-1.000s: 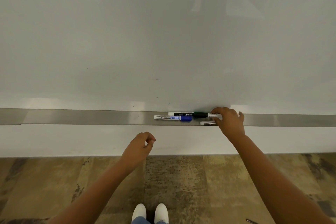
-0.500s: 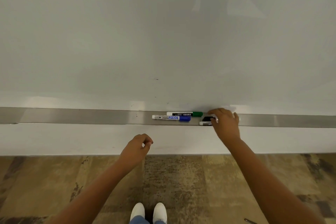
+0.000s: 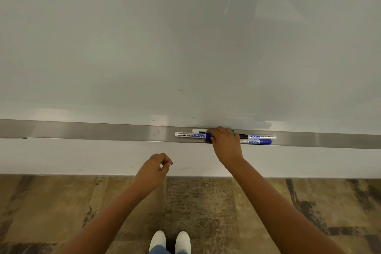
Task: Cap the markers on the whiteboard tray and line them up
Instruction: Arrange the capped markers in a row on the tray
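Several markers lie on the long metal whiteboard tray (image 3: 103, 131). At the left is a white marker with a blue cap (image 3: 190, 135), and behind it a green-capped marker (image 3: 199, 130) against the board. To the right lie a black-capped marker (image 3: 260, 136) and a blue-capped marker (image 3: 255, 142), side by side. My right hand (image 3: 225, 142) rests on the tray between the two pairs, with its fingers over the green-capped marker and its thumb at the left marker's blue cap. The hand hides which one it grips. My left hand (image 3: 154, 168) hangs below the tray, curled, with nothing in it.
The whiteboard (image 3: 185, 47) fills the upper view, with a small dark mark (image 3: 181, 90) on it. Below the tray runs a white wall strip, then a patterned brown floor (image 3: 61, 212). My white shoes (image 3: 170, 241) stand at the bottom centre.
My right hand has slid left along the tray, uncovering the two markers on the right. It now covers the caps of the two left markers. My left hand has hardly moved.
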Tool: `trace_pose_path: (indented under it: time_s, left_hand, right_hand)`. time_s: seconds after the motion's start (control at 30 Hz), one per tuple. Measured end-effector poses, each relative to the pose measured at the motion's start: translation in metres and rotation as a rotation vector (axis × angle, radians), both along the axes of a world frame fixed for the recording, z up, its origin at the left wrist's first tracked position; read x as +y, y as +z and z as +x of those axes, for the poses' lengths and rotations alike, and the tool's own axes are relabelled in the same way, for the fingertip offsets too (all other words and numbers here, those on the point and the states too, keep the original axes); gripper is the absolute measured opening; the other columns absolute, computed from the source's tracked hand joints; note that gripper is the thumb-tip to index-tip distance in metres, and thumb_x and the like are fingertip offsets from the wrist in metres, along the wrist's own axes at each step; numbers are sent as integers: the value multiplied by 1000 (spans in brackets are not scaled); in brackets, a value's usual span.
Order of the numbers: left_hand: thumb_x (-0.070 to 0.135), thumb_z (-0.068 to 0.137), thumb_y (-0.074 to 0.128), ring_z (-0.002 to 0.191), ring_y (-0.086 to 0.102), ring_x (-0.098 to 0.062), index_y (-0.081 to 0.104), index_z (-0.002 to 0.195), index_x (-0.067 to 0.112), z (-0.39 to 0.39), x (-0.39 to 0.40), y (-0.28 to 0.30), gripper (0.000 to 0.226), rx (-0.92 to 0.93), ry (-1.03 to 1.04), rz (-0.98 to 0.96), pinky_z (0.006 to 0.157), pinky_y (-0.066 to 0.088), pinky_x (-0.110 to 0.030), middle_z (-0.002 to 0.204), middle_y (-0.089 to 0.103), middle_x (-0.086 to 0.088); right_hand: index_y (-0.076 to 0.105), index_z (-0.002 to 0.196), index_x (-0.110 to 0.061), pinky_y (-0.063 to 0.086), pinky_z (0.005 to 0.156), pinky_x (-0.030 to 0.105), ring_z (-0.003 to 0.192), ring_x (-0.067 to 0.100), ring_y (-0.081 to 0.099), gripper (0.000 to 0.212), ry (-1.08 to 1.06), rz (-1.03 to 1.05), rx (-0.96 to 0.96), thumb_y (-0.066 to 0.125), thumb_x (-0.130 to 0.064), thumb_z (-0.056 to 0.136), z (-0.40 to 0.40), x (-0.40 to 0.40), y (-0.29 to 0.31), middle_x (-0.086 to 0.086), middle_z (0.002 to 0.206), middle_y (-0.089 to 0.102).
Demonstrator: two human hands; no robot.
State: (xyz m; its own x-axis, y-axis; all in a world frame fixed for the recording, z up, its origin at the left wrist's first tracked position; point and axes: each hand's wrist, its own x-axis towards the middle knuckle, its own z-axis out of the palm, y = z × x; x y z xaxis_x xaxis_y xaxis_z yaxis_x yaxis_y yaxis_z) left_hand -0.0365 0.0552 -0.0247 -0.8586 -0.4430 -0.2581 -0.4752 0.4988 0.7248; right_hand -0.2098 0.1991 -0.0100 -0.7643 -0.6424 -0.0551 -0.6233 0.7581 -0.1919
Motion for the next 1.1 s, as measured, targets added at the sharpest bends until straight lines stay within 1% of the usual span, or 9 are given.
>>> trace_pose_path:
  time_s: [0.27,0.5,0.57,0.63,0.73,0.83,0.93,1.03,1.1]
  left_hand:
    - [14,91,45,68,50,-8,52,86,22,2,1,2,12,1,13,14,70,40,-18,94,54,1]
    - [14,90,45,70,51,-10,52,85,23,4,1,5,12,14,12,16,69,40,-17,94,54,1]
    - [14,90,46,71,52,-10,52,85,23,5,0,5,12,20,18,15,70,40,-18,94,54,2]
    - [14,90,46,70,52,-9,52,85,23,6,-1,5,12,23,22,12,70,40,-17,94,54,2]
    - [14,90,45,71,52,-10,52,86,23,9,-2,4,12,10,25,7,70,40,-17,94,54,2]
    - [14,91,45,71,52,-9,52,86,23,10,-2,3,12,3,33,13,71,41,-18,94,54,2]
    - [13,91,45,70,51,-9,52,86,22,10,-1,4,12,2,35,16,71,41,-19,94,53,2]
    - [14,91,45,71,52,-11,52,86,22,12,-1,5,12,-2,45,21,72,41,-20,94,53,2]
    - [14,91,45,73,52,-12,52,86,22,13,-2,5,12,-7,61,20,72,41,-21,95,52,2]
  right_hand:
    - [56,115,-24,32,97,38,115,23,47,28,21,102,-108,47,-37,92,-2,-3,5,0,119,59]
    - [57,115,-24,34,98,40,106,24,55,28,99,116,-245,55,-28,88,-12,-2,17,4,117,59]
    - [60,111,-20,44,96,39,100,22,58,26,81,-10,-328,59,-25,86,-13,-1,23,6,112,63]
    - [63,107,-15,50,87,28,90,18,58,24,30,-213,-387,64,-20,83,-14,-1,35,9,106,66]
    - [65,103,-13,41,69,-1,79,11,58,24,-48,-513,-389,68,-13,80,-13,-7,57,5,97,66]
    - [66,102,-10,37,68,-6,73,-1,55,23,-17,-662,-337,68,-8,79,-7,-19,73,4,94,63]
    - [66,104,-11,40,76,1,79,7,56,22,123,-593,-260,64,-10,82,1,-32,78,1,97,57]
    - [64,109,-15,49,86,31,93,20,60,24,243,-363,-164,59,-19,86,9,-50,67,6,106,63]
    - [63,110,-19,47,87,40,98,23,59,25,289,-215,-117,55,-24,87,18,-63,57,6,110,63]
